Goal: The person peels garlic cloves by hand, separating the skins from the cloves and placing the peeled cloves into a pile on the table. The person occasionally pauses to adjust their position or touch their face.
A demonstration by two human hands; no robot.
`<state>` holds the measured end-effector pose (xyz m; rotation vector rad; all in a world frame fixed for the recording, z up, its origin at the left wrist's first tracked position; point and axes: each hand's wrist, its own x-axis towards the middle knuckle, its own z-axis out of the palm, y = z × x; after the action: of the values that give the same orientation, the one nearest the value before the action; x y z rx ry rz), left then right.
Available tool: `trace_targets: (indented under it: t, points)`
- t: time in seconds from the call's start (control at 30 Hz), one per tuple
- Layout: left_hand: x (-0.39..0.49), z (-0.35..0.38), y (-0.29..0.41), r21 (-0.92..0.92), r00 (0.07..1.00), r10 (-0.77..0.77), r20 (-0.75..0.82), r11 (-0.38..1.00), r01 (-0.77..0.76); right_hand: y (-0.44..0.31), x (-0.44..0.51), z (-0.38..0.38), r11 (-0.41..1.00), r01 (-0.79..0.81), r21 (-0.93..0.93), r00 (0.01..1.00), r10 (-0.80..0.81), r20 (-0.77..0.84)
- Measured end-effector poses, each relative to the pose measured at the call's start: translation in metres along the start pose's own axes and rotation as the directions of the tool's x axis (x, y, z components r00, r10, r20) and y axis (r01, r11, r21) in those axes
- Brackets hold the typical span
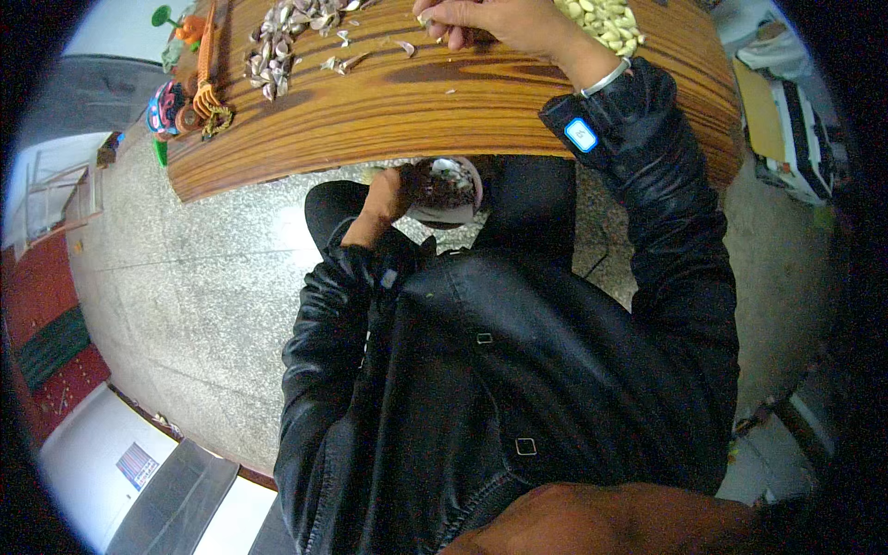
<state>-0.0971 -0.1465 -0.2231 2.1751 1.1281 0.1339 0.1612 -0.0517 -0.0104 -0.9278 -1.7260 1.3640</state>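
Note:
My right hand is over the wooden table, with a pale garlic clove pinched at its fingertips. Just right of it lies a pile of peeled garlic cloves, partly covered by my wrist. Unpeeled garlic cloves are heaped to the left, and loose bits of garlic skin lie between. Below the table edge, my left hand is beside a round bin with dark and whitish scraps inside. Its fingers are in shadow, so I cannot see whether they hold anything.
The wooden table curves across in front of my knees. At its left end are an orange toy rake, a green toy watering can and a blue-and-pink toy. A black-and-white case stands right, on the speckled floor.

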Motion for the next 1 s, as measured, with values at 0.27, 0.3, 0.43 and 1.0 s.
trace_targets:
  t: [0.27,0.3,0.43,1.0]
  points:
    - [-0.039,-0.109,0.111,-0.328,0.995,0.100,0.027,0.941,-0.086,0.007,-0.001,-0.002,1.000,0.022,0.001,0.999,-0.022,0.038]
    - [-0.047,-0.123,0.125,-0.435,0.999,0.046,0.004,0.900,-0.040,0.009,0.000,-0.001,0.999,0.008,-0.031,0.999,-0.007,0.033]
    - [-0.028,-0.162,0.151,-0.599,0.942,-0.066,-0.329,0.786,-0.154,0.017,0.000,-0.003,0.998,0.042,0.056,0.998,-0.044,0.043]
    - [0.046,-0.141,0.138,-0.686,0.841,-0.140,-0.522,0.655,-0.316,-0.010,-0.013,0.012,0.898,0.155,-0.412,0.980,-0.193,-0.052]
